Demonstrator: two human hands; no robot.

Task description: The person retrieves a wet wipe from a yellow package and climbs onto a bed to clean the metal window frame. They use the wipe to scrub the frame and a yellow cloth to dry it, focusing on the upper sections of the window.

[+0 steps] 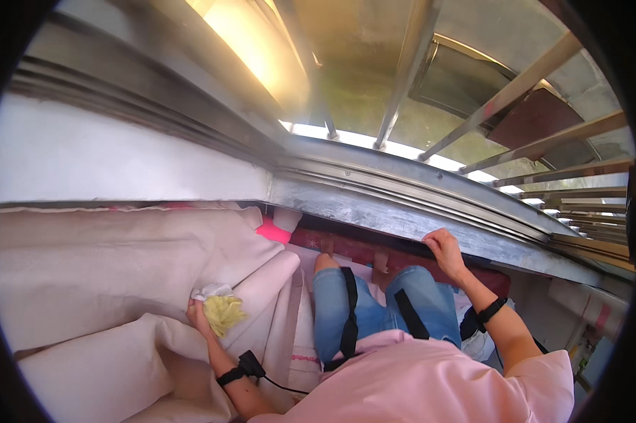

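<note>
My left hand holds a crumpled yellow cloth together with a bunched white cloth. It rests on a large pale beige fabric sheet, which lies in folds on my left. In front of me to the right, my right hand is at the inner edge of a grey window sill. Its fingers are curled together, and no object can be made out between them. Below the sill runs a dark gap.
A sliding-window track runs along the sill, with metal bars beyond it. At left, a white wall ledge meets the sill in a corner. A bright pink item sits beneath that corner. A dark red patterned surface lies by my feet.
</note>
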